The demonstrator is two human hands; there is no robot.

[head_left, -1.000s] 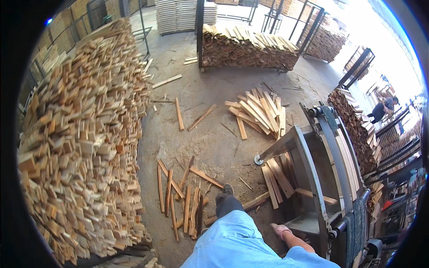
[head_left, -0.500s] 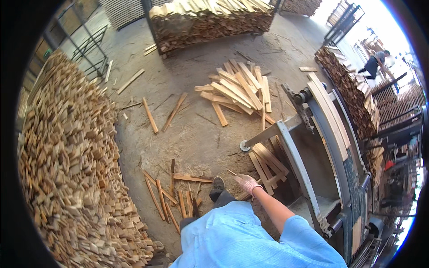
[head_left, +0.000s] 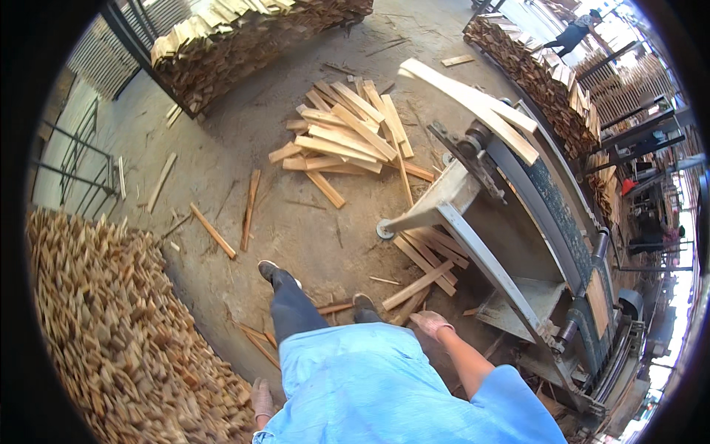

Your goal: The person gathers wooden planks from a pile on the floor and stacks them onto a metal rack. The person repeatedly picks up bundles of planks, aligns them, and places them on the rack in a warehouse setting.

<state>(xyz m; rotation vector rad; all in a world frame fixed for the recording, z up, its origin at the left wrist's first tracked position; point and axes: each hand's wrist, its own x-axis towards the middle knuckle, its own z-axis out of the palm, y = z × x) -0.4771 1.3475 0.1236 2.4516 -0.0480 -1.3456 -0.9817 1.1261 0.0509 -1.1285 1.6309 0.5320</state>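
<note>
My right hand, in a pale pinkish glove, hangs at my right side with its fingers stretched out and nothing in it. Beside it, several loose planks lie stacked under the conveyor machine's end. A thin stick rests on the floor ahead of this hand. At the lower left, my gloved left hand hangs low by my hip, fingers extended, holding nothing visible. Two pale planks jut past the far end of the conveyor belt, overlapping at an angle.
A fanned heap of planks lies on the floor ahead. A tall pile of short wood pieces flanks my left. Racked wood stands at the back, and another stack beyond the conveyor. A person works far off at the right.
My right hand has drawn back from the thin stick, now on the floor. My left hand has come into view. The planks have moved out past the conveyor's far end. I have stepped and turned.
</note>
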